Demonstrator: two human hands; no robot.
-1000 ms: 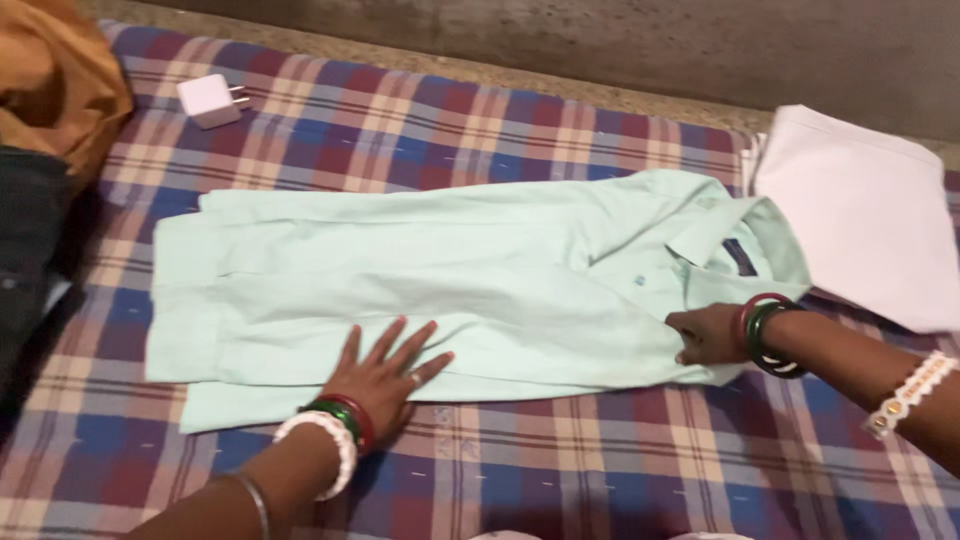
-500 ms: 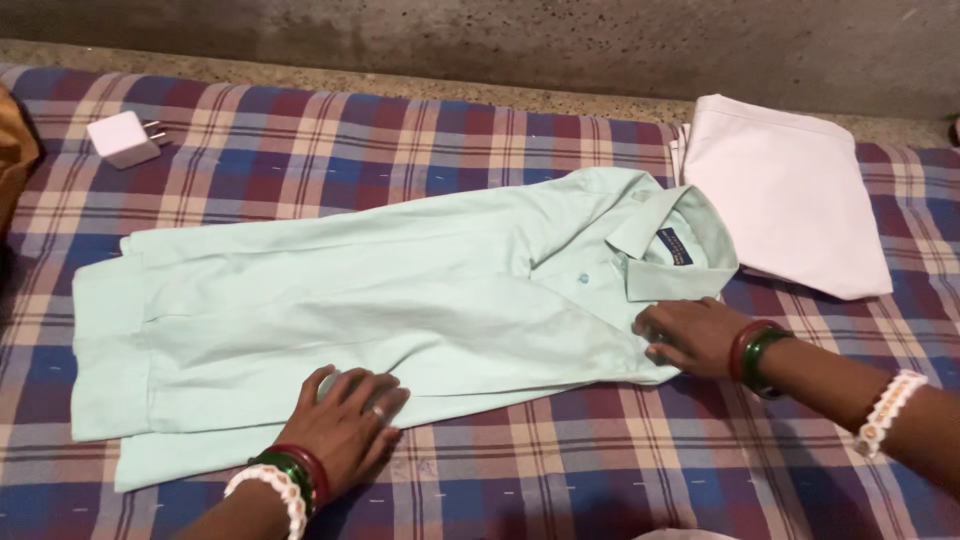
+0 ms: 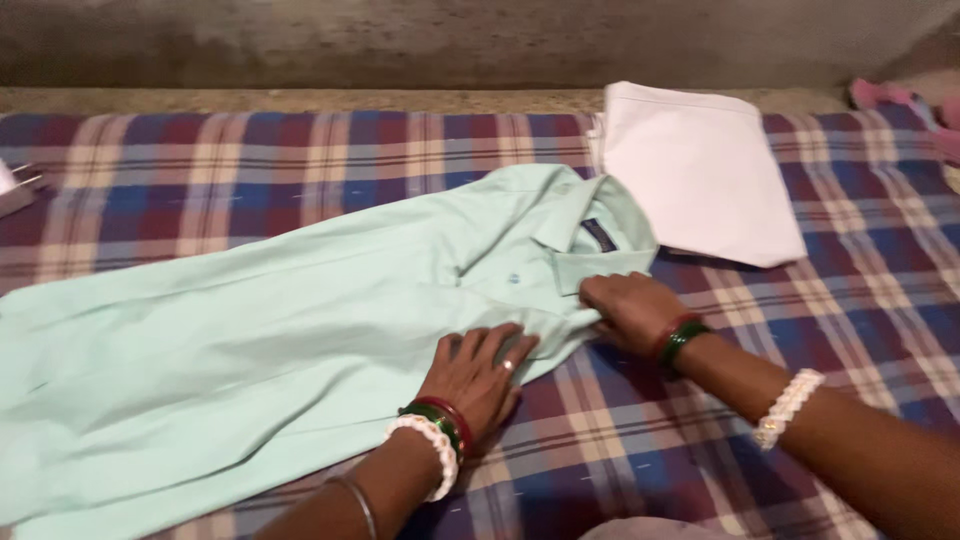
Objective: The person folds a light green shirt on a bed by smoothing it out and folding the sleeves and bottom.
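A pale mint-green collared shirt [image 3: 260,340] lies spread flat on a plaid blanket [image 3: 260,170], collar toward the right. My left hand [image 3: 480,372] rests palm down with fingers spread on the shirt's near edge, close to the shoulder. My right hand [image 3: 630,308] presses on the shirt just below the collar, fingers curled on the fabric edge. Both wrists carry red, green and white bangles. The two hands sit close together.
A folded white cloth [image 3: 700,170] lies on the blanket just right of the collar. A white charger plug [image 3: 12,185] shows at the left edge. Pink fabric [image 3: 900,100] peeks in at the far right. A grey wall [image 3: 450,40] runs along the back.
My left hand slid right along the shirt's near edge toward the collar, ending beside my right hand. The view shifted right, so the shirt and charger sit further left.
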